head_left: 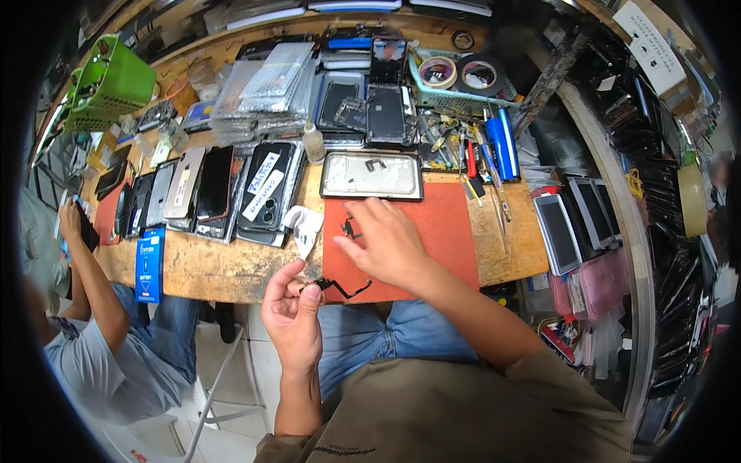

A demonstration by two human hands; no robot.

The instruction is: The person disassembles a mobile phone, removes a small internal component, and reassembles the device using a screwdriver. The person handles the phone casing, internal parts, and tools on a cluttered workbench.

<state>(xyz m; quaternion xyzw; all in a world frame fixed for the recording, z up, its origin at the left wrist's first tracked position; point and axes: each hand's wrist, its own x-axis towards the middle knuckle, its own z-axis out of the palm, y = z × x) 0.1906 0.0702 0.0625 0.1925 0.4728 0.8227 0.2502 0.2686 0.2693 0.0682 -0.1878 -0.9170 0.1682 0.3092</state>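
Observation:
Low over the front edge of the red mat [440, 255], my left hand [292, 320] pinches a thin black flex cable [340, 289] between thumb and fingertips. The cable's bent strip sticks out to the right. Above the mat, my right hand [394, 243] has its thumb and fingers apart. A small black part [349, 228] shows in the gap between them, apparently untouched; whether it lies on the mat is hard to tell. Just beyond is a white phone-sized tray [370, 185] with a dark rim and a small dark piece on it. A crumpled white wrapper [305, 229] lies left of the mat.
Phones [216, 185] line the bench on the left, before bubble-wrapped stacks [266, 85]. A dropper bottle [312, 143], screwdrivers [448, 143], a blue cylinder [505, 147] and a tape basket [463, 85] stand behind. A co-worker's arm [100, 278] is at the far left.

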